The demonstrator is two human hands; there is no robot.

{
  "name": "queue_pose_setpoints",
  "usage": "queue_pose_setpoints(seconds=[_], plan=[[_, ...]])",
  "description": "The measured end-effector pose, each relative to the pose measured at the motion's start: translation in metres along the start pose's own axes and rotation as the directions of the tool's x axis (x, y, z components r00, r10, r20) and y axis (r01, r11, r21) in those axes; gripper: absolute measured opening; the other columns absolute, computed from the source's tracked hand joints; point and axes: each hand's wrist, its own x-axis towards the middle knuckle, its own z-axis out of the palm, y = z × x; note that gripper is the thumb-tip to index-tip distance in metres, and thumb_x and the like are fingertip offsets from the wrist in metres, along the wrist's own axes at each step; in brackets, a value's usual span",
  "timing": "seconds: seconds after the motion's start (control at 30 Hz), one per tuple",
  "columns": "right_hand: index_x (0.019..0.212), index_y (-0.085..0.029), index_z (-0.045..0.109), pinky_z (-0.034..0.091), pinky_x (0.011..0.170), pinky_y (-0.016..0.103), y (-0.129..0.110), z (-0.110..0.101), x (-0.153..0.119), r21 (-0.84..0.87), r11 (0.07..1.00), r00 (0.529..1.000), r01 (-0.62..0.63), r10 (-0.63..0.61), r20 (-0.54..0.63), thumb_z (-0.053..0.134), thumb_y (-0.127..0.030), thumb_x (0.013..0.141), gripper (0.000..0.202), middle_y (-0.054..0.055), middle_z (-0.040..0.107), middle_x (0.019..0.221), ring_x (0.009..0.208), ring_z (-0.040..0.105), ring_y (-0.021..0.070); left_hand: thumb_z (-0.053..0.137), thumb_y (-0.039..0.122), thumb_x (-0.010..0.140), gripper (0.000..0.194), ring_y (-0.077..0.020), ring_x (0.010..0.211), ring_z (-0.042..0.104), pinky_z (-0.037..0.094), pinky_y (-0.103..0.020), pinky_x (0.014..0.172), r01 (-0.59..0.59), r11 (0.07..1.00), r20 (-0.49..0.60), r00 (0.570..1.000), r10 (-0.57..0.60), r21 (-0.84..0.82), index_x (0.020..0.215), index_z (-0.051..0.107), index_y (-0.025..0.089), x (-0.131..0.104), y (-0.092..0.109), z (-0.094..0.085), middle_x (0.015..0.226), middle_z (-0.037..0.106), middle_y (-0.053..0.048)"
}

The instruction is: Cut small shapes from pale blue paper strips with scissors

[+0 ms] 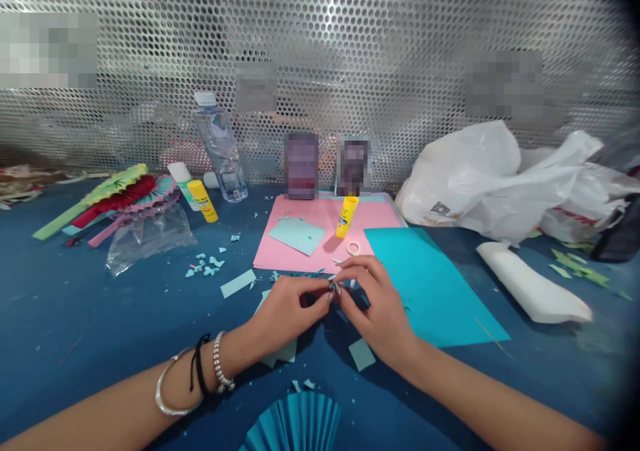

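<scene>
My left hand point(295, 308) and my right hand point(373, 304) meet over the middle of the table. Thumbs and fingertips of both are pinched together around a small piece of paper point(334, 284), mostly hidden by the fingers. Just beyond the right fingers lies a white ring-shaped thing point(353, 247), partly covered. Pale blue paper pieces lie under and near the hands, including a small square point(362, 355) below the right hand and a strip point(239, 283) to the left. A pleated blue paper fan point(295, 424) is at the near edge.
Pink paper point(300, 258) holds a pale blue card point(297, 235) and an upright yellow glue stick point(347, 217). Blue paper point(435, 284) lies right, near a white roll point(533, 281) and plastic bags point(465, 171). Left are a water bottle point(220, 148), another glue stick point(203, 202), folded fans point(117, 194) and scraps point(205, 266).
</scene>
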Motion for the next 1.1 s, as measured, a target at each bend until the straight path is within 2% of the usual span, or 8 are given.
queue_pose_setpoints(seconds=[0.33,0.77,1.1], plan=[[0.090,-0.021,0.054,0.040,0.084,0.038,-0.0005,-0.0033,0.0015,0.031,0.999,0.999,-0.038,0.038,0.001,0.049,-0.017,0.079,0.013,0.006,0.048,0.099,0.098,0.047,0.0200,0.043,0.030,0.083,0.032,-0.0123,0.066,0.057,0.046,-0.023,0.060,0.061,0.986,0.007,0.998,-0.061,-0.157,0.102,0.064,0.015,0.0006,-0.0024,0.0000,0.078,0.067,-0.005],[0.088,-0.021,0.054,0.040,0.083,0.039,-0.0019,-0.0017,0.0010,-0.003,1.000,1.000,-0.015,0.015,-0.013,0.050,-0.016,0.077,0.013,0.006,0.047,0.100,0.098,0.048,0.0207,0.040,0.031,0.085,0.033,-0.0112,0.061,0.053,0.042,-0.023,0.057,0.025,0.999,-0.004,1.000,-0.026,-0.028,0.098,0.066,0.015,0.0000,0.0005,-0.0021,0.072,0.066,-0.004],[0.089,-0.022,0.053,0.040,0.083,0.040,-0.0023,-0.0021,0.0007,-0.006,1.000,1.000,0.009,-0.009,-0.012,0.050,-0.018,0.078,0.012,0.006,0.047,0.099,0.097,0.048,0.0208,0.038,0.029,0.085,0.033,-0.0110,0.060,0.052,0.038,-0.021,0.055,0.028,1.000,0.005,1.000,-0.028,-0.001,0.084,0.067,0.013,0.0003,0.0037,-0.0033,0.068,0.064,-0.003]])
